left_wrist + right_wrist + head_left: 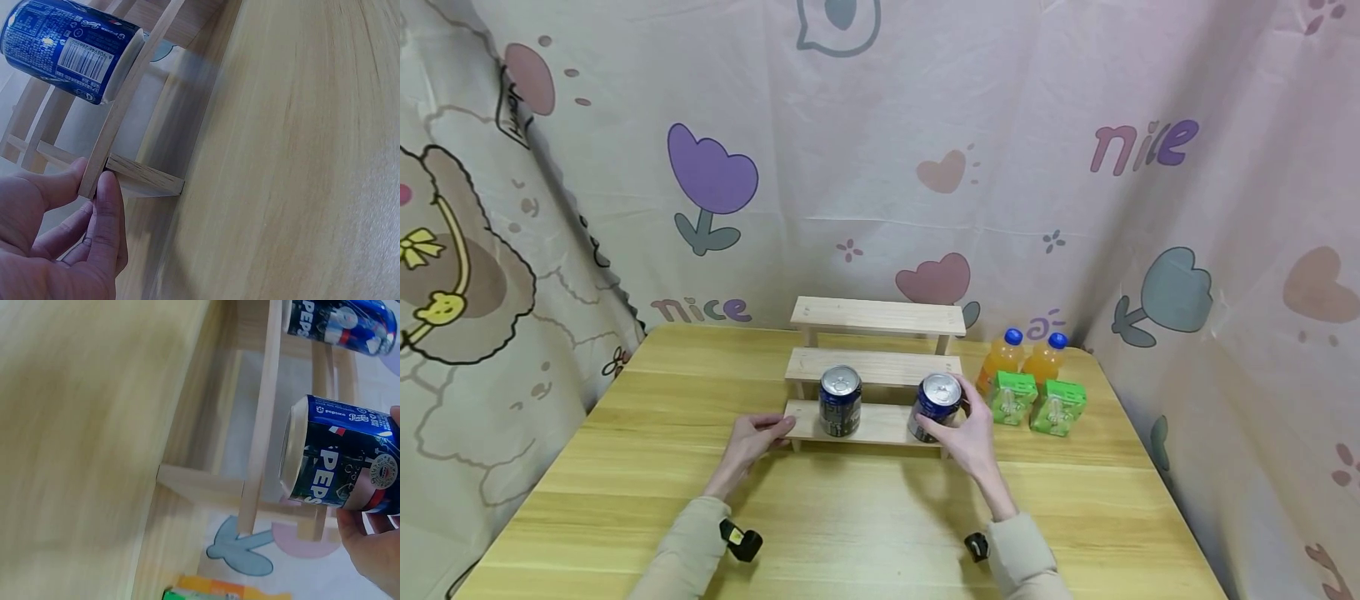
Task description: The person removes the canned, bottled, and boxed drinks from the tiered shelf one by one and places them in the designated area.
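A three-step wooden rack (880, 315) stands on the table. My left hand (752, 442) pinches the left end of its lowest board (100, 150) between thumb and fingers. Toward the left of that board a blue Pepsi can (840, 404) stands upright. My right hand (972, 432) grips a second Pepsi can (344, 456) around its side, over the board's right end. A small gap shows between this can's bottom and the board in the right wrist view, and the can tilts slightly. The fingers behind it are partly hidden.
Right of the rack, two orange drink bottles (1002, 358) with blue caps stand behind two green drink cartons (1013, 398). A printed curtain (865, 167) hangs behind and beside the wooden table (850, 517).
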A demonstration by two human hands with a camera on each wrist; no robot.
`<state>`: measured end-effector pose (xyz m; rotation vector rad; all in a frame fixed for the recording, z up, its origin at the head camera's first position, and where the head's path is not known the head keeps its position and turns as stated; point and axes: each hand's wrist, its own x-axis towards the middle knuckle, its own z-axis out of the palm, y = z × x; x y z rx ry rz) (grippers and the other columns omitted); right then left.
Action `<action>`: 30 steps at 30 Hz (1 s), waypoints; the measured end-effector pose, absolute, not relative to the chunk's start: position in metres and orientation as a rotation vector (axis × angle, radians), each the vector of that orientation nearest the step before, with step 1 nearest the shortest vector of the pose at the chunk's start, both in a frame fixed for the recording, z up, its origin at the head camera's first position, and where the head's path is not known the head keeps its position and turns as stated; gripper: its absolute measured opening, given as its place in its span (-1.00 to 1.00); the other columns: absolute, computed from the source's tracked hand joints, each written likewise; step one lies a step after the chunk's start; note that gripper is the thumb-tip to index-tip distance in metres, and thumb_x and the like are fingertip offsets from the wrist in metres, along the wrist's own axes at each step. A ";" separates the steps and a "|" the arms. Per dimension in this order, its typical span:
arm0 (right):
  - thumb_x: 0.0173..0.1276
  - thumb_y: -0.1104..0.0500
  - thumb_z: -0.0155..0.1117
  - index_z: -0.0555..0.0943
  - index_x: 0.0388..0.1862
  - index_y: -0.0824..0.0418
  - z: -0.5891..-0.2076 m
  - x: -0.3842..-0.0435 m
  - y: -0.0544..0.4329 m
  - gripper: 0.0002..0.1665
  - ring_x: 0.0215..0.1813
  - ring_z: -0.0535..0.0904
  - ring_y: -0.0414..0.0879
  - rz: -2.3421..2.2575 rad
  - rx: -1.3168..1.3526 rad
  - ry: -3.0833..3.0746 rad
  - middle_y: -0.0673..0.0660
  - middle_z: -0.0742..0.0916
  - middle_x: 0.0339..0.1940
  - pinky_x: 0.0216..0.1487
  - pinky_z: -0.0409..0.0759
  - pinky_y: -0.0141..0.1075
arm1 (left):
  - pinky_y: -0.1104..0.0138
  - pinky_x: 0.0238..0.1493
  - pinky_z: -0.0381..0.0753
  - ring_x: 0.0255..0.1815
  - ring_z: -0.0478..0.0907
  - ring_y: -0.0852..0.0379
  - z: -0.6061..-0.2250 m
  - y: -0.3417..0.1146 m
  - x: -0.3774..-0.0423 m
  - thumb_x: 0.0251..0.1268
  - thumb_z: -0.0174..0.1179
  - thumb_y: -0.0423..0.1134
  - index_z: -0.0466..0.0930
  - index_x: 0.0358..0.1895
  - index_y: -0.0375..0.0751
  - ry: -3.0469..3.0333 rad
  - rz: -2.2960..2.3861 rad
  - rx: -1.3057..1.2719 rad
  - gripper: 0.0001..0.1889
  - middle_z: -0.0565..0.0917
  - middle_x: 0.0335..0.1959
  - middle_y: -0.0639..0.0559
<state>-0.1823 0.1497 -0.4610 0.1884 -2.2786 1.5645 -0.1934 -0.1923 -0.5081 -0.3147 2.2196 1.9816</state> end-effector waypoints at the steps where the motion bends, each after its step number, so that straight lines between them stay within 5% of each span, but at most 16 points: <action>1: -0.12 0.32 0.68 0.49 0.30 0.28 -0.461 -0.181 0.152 -0.07 0.21 0.62 0.17 1.572 0.181 -2.278 0.28 0.68 0.18 0.34 0.60 0.00 | 0.48 -0.20 0.78 -0.33 0.68 0.28 -0.508 -0.192 -0.193 0.40 0.27 -0.31 0.44 0.21 -0.67 2.221 1.981 -0.319 -0.50 0.69 0.00 -0.33; 10: -0.08 0.38 0.66 0.46 0.34 0.27 -0.454 -0.170 0.174 -0.05 0.20 0.53 -0.20 1.666 0.108 -2.235 0.24 0.63 0.23 0.30 0.42 -0.65 | 0.49 -0.22 0.78 -0.36 0.68 0.29 -0.507 -0.191 -0.193 0.38 0.28 -0.34 0.45 0.20 -0.67 2.199 2.009 -0.347 -0.52 0.70 -0.02 -0.31; 15: -0.10 0.45 0.64 0.45 0.34 0.33 -0.452 -0.166 0.186 -0.05 0.15 0.50 -0.43 1.676 0.084 -2.179 0.28 0.61 0.24 0.28 0.41 -0.72 | 0.49 -0.22 0.78 -0.36 0.68 0.30 -0.508 -0.191 -0.193 0.38 0.27 -0.35 0.45 0.21 -0.66 2.199 2.009 -0.352 -0.53 0.69 0.00 -0.33; 23: -0.07 0.53 0.58 0.41 0.37 0.38 -0.458 -0.161 0.211 -0.04 0.16 0.49 -0.46 1.672 0.031 -2.110 0.31 0.58 0.28 0.26 0.39 -0.75 | 0.50 -0.22 0.77 -0.37 0.68 0.31 -0.508 -0.191 -0.194 0.38 0.26 -0.36 0.46 0.19 -0.67 2.197 2.013 -0.341 -0.54 0.72 -0.07 -0.22; 30: -0.04 0.50 0.57 0.41 0.39 0.34 -0.463 -0.157 0.233 -0.05 0.16 0.47 -0.45 1.628 -0.088 -2.123 0.07 0.58 0.21 0.23 0.40 -0.76 | 0.51 -0.23 0.77 -0.37 0.67 0.32 -0.509 -0.191 -0.194 0.38 0.27 -0.36 0.47 0.18 -0.67 2.191 2.019 -0.346 -0.55 0.72 -0.12 -0.15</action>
